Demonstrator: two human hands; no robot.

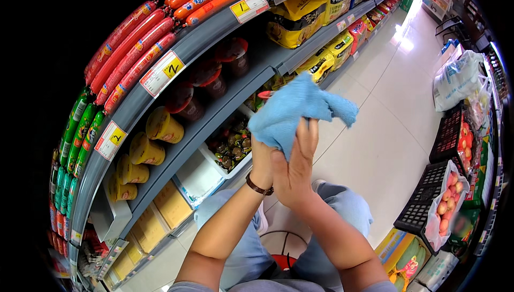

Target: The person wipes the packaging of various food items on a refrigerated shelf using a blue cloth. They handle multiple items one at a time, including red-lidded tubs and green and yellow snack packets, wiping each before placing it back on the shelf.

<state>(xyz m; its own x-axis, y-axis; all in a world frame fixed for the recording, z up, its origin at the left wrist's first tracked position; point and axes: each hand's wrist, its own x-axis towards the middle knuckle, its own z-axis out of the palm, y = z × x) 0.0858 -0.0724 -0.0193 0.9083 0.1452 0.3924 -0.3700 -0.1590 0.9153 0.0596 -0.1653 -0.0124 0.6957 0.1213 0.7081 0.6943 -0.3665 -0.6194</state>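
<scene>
A light blue cloth (pixel 292 111) is bunched up in front of me, its loose end sticking out to the right. My left hand (pixel 262 159), with a brown band at the wrist, is closed on its lower left side; the fingers are mostly behind the cloth. My right hand (pixel 295 171) presses against the left one, its fingers folded on the cloth's lower edge. Both hands are raised between the shelf and my knees. Nearest to them on the left is a white bin (pixel 234 170) of small dark wrapped items, under the grey shelf (pixel 217 111).
Yellow cups (pixel 165 125) and red-lidded cups (pixel 231 59) line the middle shelf; packaged sausages (pixel 131 51) fill the one above. Yellow noodle packs (pixel 297 19) sit farther along. Across the tiled aisle (pixel 369 147) stand a black crate (pixel 423 198), bagged apples (pixel 448 206) and white plastic bags (pixel 458 80).
</scene>
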